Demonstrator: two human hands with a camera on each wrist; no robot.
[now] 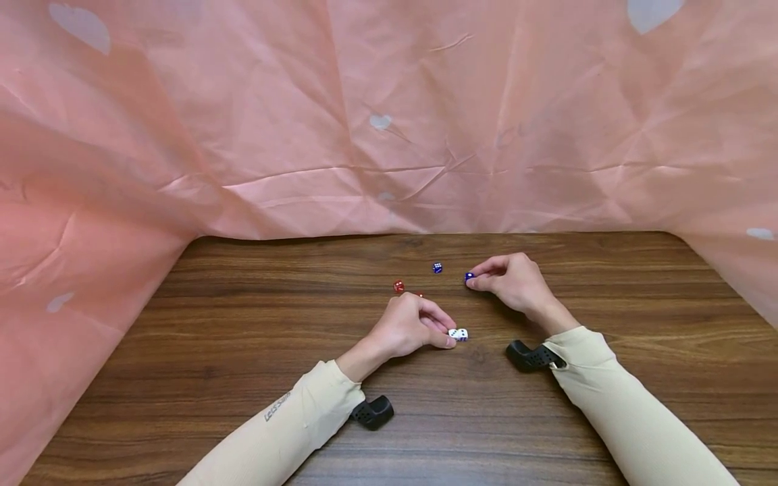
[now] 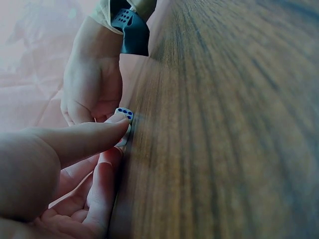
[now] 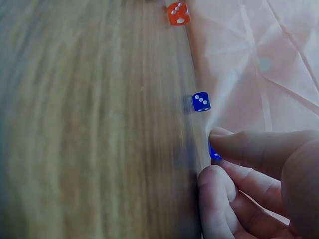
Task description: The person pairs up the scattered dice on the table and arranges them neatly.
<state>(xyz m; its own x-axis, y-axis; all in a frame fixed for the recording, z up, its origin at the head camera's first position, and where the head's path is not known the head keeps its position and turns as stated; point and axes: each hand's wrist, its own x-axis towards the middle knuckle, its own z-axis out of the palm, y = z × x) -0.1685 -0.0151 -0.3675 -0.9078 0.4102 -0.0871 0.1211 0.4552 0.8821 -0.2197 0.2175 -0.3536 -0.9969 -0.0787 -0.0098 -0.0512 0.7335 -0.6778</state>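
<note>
My left hand (image 1: 404, 329) pinches a white die (image 1: 452, 333) between thumb and fingers at the tabletop. A second white die (image 1: 463, 333) sits right against it; in the left wrist view the thumb partly covers the white dice (image 2: 124, 112). Farther back on the right, my right hand (image 1: 515, 280) holds a blue die (image 1: 469, 277) by thumb and fingertips, and its thumb hides much of that die (image 3: 215, 152) in the right wrist view. Another blue die (image 1: 437, 268) lies to the left of this hand. A red die (image 1: 398, 286) rests beyond the left hand, which mostly hides a second red die (image 1: 421, 295).
The dice lie on a brown wood-grain table (image 1: 243, 324). Pink cloth (image 1: 273, 135) with pale hearts hangs along its back and sides. Black wrist mounts (image 1: 373, 412) stick out from the cream sleeves (image 1: 292, 418).
</note>
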